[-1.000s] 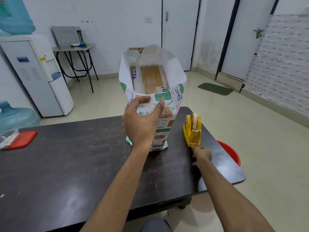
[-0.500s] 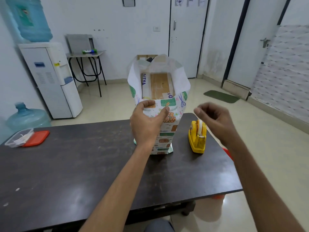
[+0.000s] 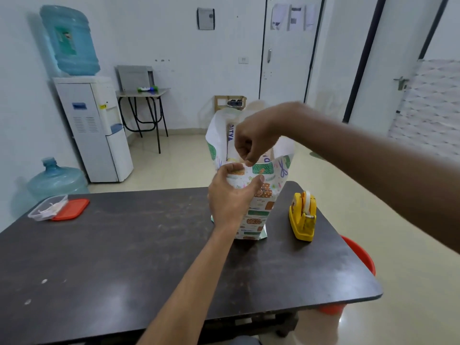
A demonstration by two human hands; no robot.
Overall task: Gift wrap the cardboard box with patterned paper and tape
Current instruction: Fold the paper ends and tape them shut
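Note:
The cardboard box (image 3: 230,138) stands upright on the dark table (image 3: 124,257), with patterned wrapping paper (image 3: 261,210) around it rising open above its top. My left hand (image 3: 231,195) grips the near face of the paper, thumb and fingers curled over its top edge. My right hand (image 3: 254,141) hovers over that same edge. Its fingertips pinch together at the paper rim, apparently on a small strip of clear tape that is barely visible. A yellow tape dispenser (image 3: 302,217) sits on the table just to the right of the box.
A clear plastic container (image 3: 48,207) and its red lid (image 3: 72,209) lie at the table's far left. A red bucket (image 3: 361,255) stands on the floor past the right table edge. A water dispenser (image 3: 94,128) and a spare bottle (image 3: 57,178) are behind.
My right hand left the front of the tape dispenser, rose with pinched fingers and moved left to the paper's top edge. My left hand kept its hold on the paper.

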